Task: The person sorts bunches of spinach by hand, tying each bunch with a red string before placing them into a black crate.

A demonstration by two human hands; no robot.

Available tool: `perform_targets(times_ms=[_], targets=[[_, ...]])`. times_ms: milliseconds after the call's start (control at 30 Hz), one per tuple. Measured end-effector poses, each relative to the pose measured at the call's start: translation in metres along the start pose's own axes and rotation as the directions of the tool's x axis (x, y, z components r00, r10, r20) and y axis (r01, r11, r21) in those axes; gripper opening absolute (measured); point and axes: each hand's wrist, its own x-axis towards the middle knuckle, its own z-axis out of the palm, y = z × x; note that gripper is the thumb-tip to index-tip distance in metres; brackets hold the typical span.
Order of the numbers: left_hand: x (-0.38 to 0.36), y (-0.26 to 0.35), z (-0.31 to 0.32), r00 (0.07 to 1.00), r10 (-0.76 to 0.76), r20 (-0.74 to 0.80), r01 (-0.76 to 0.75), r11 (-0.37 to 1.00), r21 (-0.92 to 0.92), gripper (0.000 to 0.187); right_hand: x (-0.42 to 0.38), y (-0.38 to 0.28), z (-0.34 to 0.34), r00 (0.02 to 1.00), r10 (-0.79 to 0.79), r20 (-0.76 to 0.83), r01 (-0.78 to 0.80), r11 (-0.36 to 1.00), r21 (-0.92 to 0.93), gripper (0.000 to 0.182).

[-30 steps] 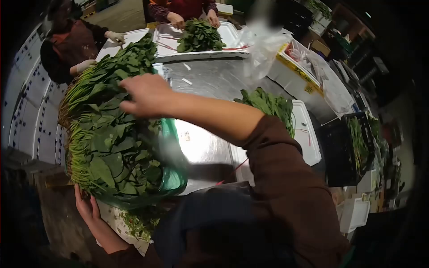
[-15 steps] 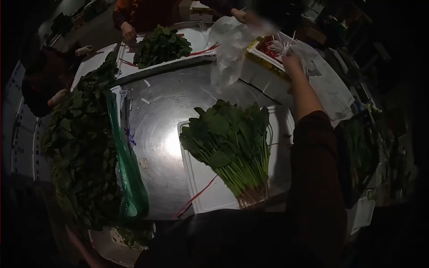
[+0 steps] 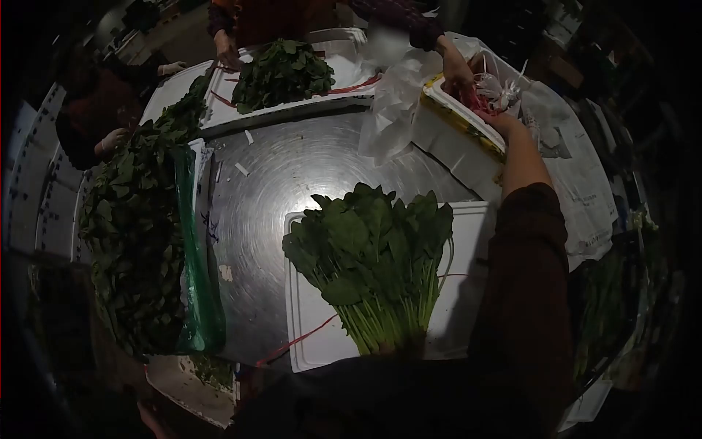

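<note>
A bunch of leafy greens (image 3: 365, 249) lies on a white foam board (image 3: 314, 340), leaves away from me and stems toward me. A red tie strip (image 3: 311, 333) runs out from under the bunch. My right hand (image 3: 499, 122) reaches to the yellow-and-white box (image 3: 462, 117) at the upper right, its fingertips among red tie strips (image 3: 482, 96) and hard to make out. A co-worker's hand (image 3: 457, 71) is in the same box, just beside mine. At the bottom left edge shows a dim strip of my left arm (image 3: 151, 421); its fingers are hidden.
A long heap of greens (image 3: 135, 241) with a green plastic sheet (image 3: 196, 256) lies at left. Across the metal table (image 3: 256, 183), another bunch (image 3: 281, 77) rests on a white board near a co-worker's other hand (image 3: 227, 53). A clear plastic bag (image 3: 391, 110) hangs by the box.
My right hand has moved lower along the box, down to the red strips. The co-worker's hand has come into the box from above. The view has shifted slightly.
</note>
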Motion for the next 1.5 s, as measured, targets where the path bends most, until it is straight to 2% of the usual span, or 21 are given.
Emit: perform_targets(times_ms=[100, 167, 200, 300, 367, 400, 467, 500, 567, 633, 700, 767, 833, 933, 1067, 1133, 1167, 1233, 1267, 1367, 1500], targets=[[0.007, -0.004, -0.003, 0.999, -0.048, -0.013, 0.049, 0.993, 0.109, 0.060, 0.009, 0.025, -0.002, 0.996, 0.049, 0.072, -0.053, 0.997, 0.051, 0.083], [0.014, -0.008, -0.008, 0.965, 0.109, 0.238, -0.231, 0.782, 0.579, 0.060, 0.001, 0.035, -0.004, 0.992, 0.071, 0.105, -0.082, 0.991, 0.106, 0.088], [0.023, -0.011, -0.006, 0.964, 0.109, 0.241, -0.234, 0.779, 0.582, 0.060, -0.012, 0.036, -0.010, 0.994, 0.066, 0.090, -0.078, 0.988, 0.132, 0.083], [0.036, -0.031, 0.000, 0.981, 0.121, 0.151, -0.166, 0.926, 0.338, 0.047, 0.013, 0.072, -0.013, 1.000, 0.027, 0.014, -0.029, 0.989, 0.144, 0.076], [0.039, -0.034, 0.007, 0.947, -0.095, 0.308, 0.074, 0.994, 0.079, 0.032, 0.043, 0.096, -0.004, 0.994, -0.042, -0.098, 0.055, 0.989, 0.134, 0.071], [0.039, -0.035, 0.013, 0.947, -0.091, 0.309, 0.072, 0.995, 0.074, 0.032, 0.057, 0.108, 0.001, 0.985, -0.080, -0.153, 0.100, 0.987, 0.129, 0.069], [0.016, -0.030, 0.041, 0.993, -0.093, 0.079, 0.086, 0.992, 0.089, 0.023, 0.057, 0.107, -0.005, 0.970, -0.122, -0.209, 0.150, 0.981, 0.123, 0.066], [-0.001, -0.026, 0.056, 0.992, -0.093, 0.080, 0.087, 0.993, 0.081, 0.023, 0.017, 0.071, -0.016, 0.967, -0.101, -0.232, 0.131, 0.984, 0.117, 0.062], [-0.034, -0.014, 0.078, 0.998, -0.066, 0.000, 0.066, 0.997, 0.042, 0.031, -0.028, 0.034, -0.025, 0.963, -0.084, -0.258, 0.116, 0.987, 0.110, 0.058], [-0.073, -0.002, 0.104, 0.998, -0.050, -0.036, 0.052, 0.997, 0.058, 0.039, -0.047, 0.019, -0.028, 0.846, -0.110, -0.522, 0.059, 0.992, -0.113, 0.054], [-0.092, 0.000, 0.117, 0.996, -0.043, -0.083, 0.049, 0.996, 0.071, 0.049, -0.076, 0.007, -0.021, 0.783, -0.174, -0.598, 0.046, 0.974, -0.224, 0.048], [-0.104, -0.002, 0.115, 0.991, -0.074, 0.111, 0.074, 0.997, 0.006, 0.068, -0.104, -0.002, -0.006, 0.715, -0.256, -0.650, 0.033, 0.942, -0.334, 0.042], [-0.114, -0.002, 0.118, 0.992, -0.065, 0.105, 0.065, 0.998, 0.002, 0.066, -0.130, -0.010, 0.008, 0.638, -0.342, -0.690, 0.054, 0.914, -0.403, 0.037], [-0.123, 0.005, 0.118, 0.991, -0.020, 0.135, 0.022, 1.000, -0.012, 0.063, -0.141, -0.015, 0.023, 0.518, -0.573, -0.635, 0.203, 0.804, -0.559, 0.036], [-0.084, 0.007, 0.108, 0.986, 0.021, 0.163, 0.006, 0.986, -0.165, 0.061, -0.179, -0.069, 0.056, 0.464, -0.732, -0.500, 0.430, 0.679, -0.596, 0.038], [-0.070, 0.028, 0.120, 0.974, 0.078, 0.211, -0.032, 0.977, -0.209, 0.056, -0.200, -0.098, 0.079, 0.617, -0.769, -0.169, 0.704, 0.635, -0.317, 0.041], [-0.077, 0.046, 0.133, 0.985, 0.074, 0.154, -0.033, 0.967, -0.254, 0.052, -0.213, -0.113, 0.092, 0.591, -0.793, -0.145, 0.734, 0.603, -0.313, 0.041], [-0.053, 0.063, 0.146, 0.982, 0.120, 0.148, -0.067, 0.944, -0.324, 0.051, -0.241, -0.153, 0.124, 0.603, -0.782, 0.159, 0.713, 0.617, 0.333, 0.044], [-0.059, 0.079, 0.154, 0.952, 0.231, 0.201, -0.150, 0.924, -0.351, 0.048, -0.254, -0.176, 0.135, 0.535, -0.819, 0.206, 0.761, 0.573, 0.305, 0.044], [-0.025, 0.100, 0.162, 0.940, 0.285, 0.187, -0.205, 0.911, -0.358, 0.047, -0.318, -0.251, 0.171, 0.450, -0.842, 0.298, 0.714, 0.540, 0.446, 0.043], [-0.002, 0.128, 0.173, 0.928, 0.334, 0.166, -0.272, 0.910, -0.312, 0.052, -0.412, -0.360, 0.211, 0.244, -0.921, 0.305, 0.817, 0.364, 0.447, 0.041]])
